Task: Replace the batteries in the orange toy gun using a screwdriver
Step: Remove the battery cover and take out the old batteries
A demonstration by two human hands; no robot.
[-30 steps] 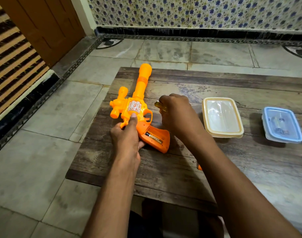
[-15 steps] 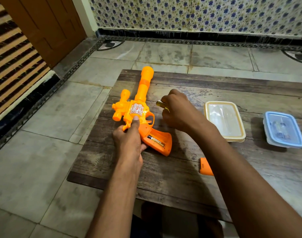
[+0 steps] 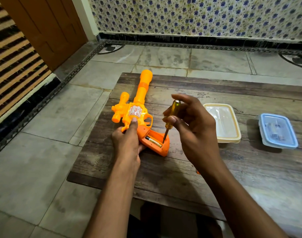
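Note:
The orange toy gun (image 3: pixel 140 102) lies on the wooden table (image 3: pixel 232 169) with its barrel pointing away. Its handle compartment is open and a battery (image 3: pixel 153 142) shows inside. My left hand (image 3: pixel 127 141) grips the gun at the handle's top, thumb pressed on the body. My right hand (image 3: pixel 191 127) pinches a yellow-handled screwdriver (image 3: pixel 172 115), held nearly upright. Its tip reaches into the compartment at the battery's near end. A sliver of the orange battery cover (image 3: pixel 198 172) peeks out beside my right forearm.
A cream-rimmed plastic container (image 3: pixel 236 134) sits right of my right hand. A blue-rimmed lidded box (image 3: pixel 277 131) with small items inside stands farther right. The table's left edge lies just beyond the gun, with tiled floor (image 3: pixel 43 152) below.
My right hand has turned the screwdriver upright and brought its tip down into the open battery compartment. My left hand keeps its grip on the gun.

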